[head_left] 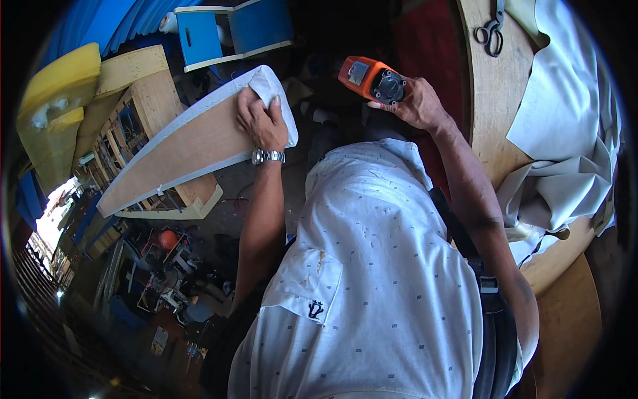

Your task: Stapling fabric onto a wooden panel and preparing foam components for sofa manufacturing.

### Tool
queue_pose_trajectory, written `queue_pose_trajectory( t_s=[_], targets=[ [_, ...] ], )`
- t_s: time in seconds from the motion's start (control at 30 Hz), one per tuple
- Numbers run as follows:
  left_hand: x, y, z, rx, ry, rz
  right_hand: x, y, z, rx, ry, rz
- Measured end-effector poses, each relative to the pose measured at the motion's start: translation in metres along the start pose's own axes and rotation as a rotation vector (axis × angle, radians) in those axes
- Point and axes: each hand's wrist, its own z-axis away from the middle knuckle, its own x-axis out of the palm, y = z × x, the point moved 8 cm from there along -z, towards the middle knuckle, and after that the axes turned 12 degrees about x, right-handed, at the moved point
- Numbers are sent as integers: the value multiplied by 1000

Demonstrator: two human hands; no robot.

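A long, tapering brown board (193, 141) stands at the left, its rim wrapped in pale grey-white covering (174, 89) with small marks like staples along it. My left hand (264, 120) is closed on a folded flap of the covering (265, 84) at the board's upper right corner, fingers curled against the board. Away to the right, my right hand (420, 104) grips an orange and black staple gun (372, 80), raised apart from the board. The gun's round black cap faces up; its nose and trigger are hidden.
Scissors (492, 32) and pale grey sheet material (555, 100) lie on the wooden table (495, 106) at right. Behind the board stands a wooden frame (143, 93) with yellow foam (63, 100). A blue-panelled piece (232, 33) is at the back; tools clutter the lower left.
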Motion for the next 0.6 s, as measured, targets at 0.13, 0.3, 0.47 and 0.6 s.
queue_pose_trajectory(
  t_s=[0.13, 0.3, 0.47, 0.6],
  targets=[
    [6, 0, -3, 146, 37, 91, 8, 8, -18, -38, -2, -59],
    [31, 2, 1, 96, 8, 146, 23, 38, -58, 82, -24, 14],
    [39, 12, -1, 105, -75, 46, 35, 75, -73, 241, 26, -110],
    [41, 0, 5, 18, -89, 114, 31, 84, -65, 206, 55, -150]
  ],
)
